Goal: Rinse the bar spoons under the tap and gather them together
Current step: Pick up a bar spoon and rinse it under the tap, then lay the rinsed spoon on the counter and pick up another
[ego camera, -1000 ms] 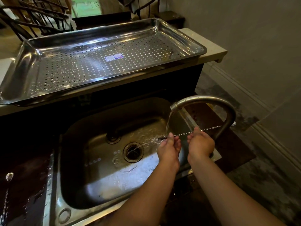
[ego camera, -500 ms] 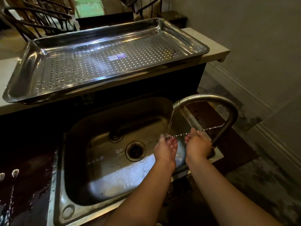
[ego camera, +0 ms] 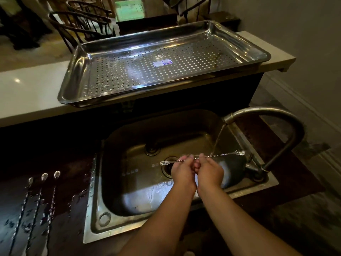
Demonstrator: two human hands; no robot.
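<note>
Bar spoon of twisted steel (ego camera: 212, 156) lies crosswise over the steel sink (ego camera: 114, 182), pinched mid-shaft by the left hand (ego camera: 182, 172) and right hand (ego camera: 209, 171), fork end leftward, bowl rightward under the curved tap (ego camera: 276, 122). Three more wet spoons (ego camera: 36, 200) rest on the dark table at the sink's left edge, nearer the left hand.

We take the sink (ego camera: 114, 209) as our mark. The tap (ego camera: 284, 126) stands at its right rim, its spout reaching over the basin. Over the basin our hands, left (ego camera: 181, 172) and right (ego camera: 210, 172), touch side by side, with a spoon (ego camera: 221, 155) across their fingertips. Three more spoons (ego camera: 37, 198) lie side by side on the bench (ego camera: 70, 182) left of the sink. Behind the sink, on a higher ledge (ego camera: 33, 93), sits a tray (ego camera: 73, 71).
</note>
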